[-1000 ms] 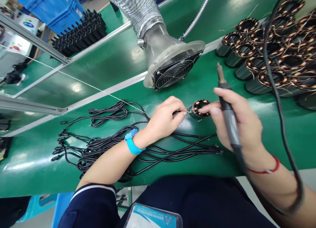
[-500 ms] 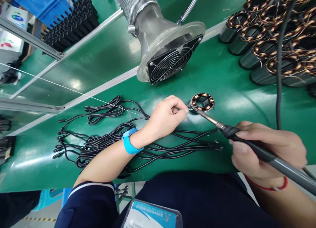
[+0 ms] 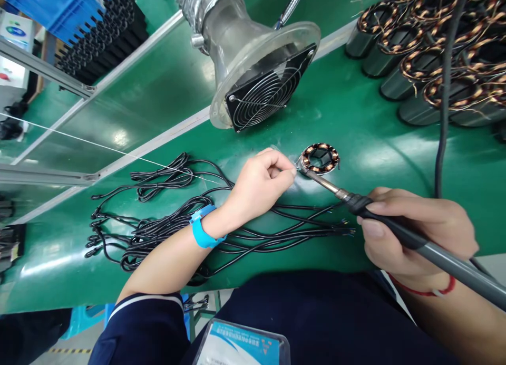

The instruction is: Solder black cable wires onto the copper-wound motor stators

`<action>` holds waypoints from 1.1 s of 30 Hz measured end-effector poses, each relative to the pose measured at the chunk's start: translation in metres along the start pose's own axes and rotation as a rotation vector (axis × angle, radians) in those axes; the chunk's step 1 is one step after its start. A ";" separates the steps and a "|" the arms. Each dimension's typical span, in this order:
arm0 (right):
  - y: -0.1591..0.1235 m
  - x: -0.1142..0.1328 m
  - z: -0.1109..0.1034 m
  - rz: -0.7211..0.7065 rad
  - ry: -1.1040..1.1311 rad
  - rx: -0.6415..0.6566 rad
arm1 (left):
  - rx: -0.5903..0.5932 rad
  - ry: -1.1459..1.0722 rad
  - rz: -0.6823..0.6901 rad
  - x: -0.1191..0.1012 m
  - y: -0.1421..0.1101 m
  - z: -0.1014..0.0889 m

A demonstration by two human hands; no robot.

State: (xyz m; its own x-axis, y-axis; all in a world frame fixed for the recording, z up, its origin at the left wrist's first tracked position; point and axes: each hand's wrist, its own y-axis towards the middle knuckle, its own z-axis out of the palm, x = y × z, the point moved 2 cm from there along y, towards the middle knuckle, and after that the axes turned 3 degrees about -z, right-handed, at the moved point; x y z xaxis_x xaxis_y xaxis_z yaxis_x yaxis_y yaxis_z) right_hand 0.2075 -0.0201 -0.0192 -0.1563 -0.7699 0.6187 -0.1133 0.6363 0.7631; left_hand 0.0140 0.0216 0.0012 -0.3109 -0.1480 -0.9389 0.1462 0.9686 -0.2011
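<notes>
My left hand (image 3: 265, 184), wearing a blue wristband, pinches a thin wire at the left edge of a stator with copper windings (image 3: 320, 159). Whether that wire is a stator lead or solder is too fine to tell. My right hand (image 3: 419, 233) grips a soldering iron (image 3: 395, 229) like a pen. The iron's tip touches or nearly touches the stator's lower left edge, close to my left fingertips. Beneath and beside my left forearm lie several coiled black cables (image 3: 166, 228), their stripped ends (image 3: 346, 230) pointing right.
A fume extractor hood (image 3: 261, 80) with a fan grille hangs above the stator. Several more stators (image 3: 422, 59) stand at the back right, behind a hanging black cord (image 3: 445, 101). A thin white strand (image 3: 106, 146) stretches across the left. Black parts (image 3: 103, 38) and a blue crate (image 3: 55, 6) sit beyond the rail.
The whole view has shifted slightly, moving most things a little left and up in it. Both hands keep their grips, and the iron's tip stays at the stator's edge.
</notes>
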 end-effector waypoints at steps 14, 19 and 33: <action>0.018 0.007 0.003 0.098 -0.402 0.176 | -0.003 -0.002 -0.049 0.000 0.000 0.001; 0.035 0.004 0.013 0.151 -0.467 0.392 | 0.002 -0.001 -0.055 -0.002 -0.001 0.001; 0.025 -0.005 0.032 0.157 -0.585 0.326 | 0.132 -0.204 -0.305 -0.011 0.000 -0.001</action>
State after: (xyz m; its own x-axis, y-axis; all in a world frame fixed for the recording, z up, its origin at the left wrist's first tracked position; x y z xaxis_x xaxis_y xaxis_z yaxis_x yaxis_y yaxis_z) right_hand 0.1736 0.0016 -0.0090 -0.6883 -0.5728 0.4451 -0.3211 0.7908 0.5211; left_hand 0.0162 0.0234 0.0121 -0.1677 -0.4746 -0.8641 0.1998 0.8419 -0.5012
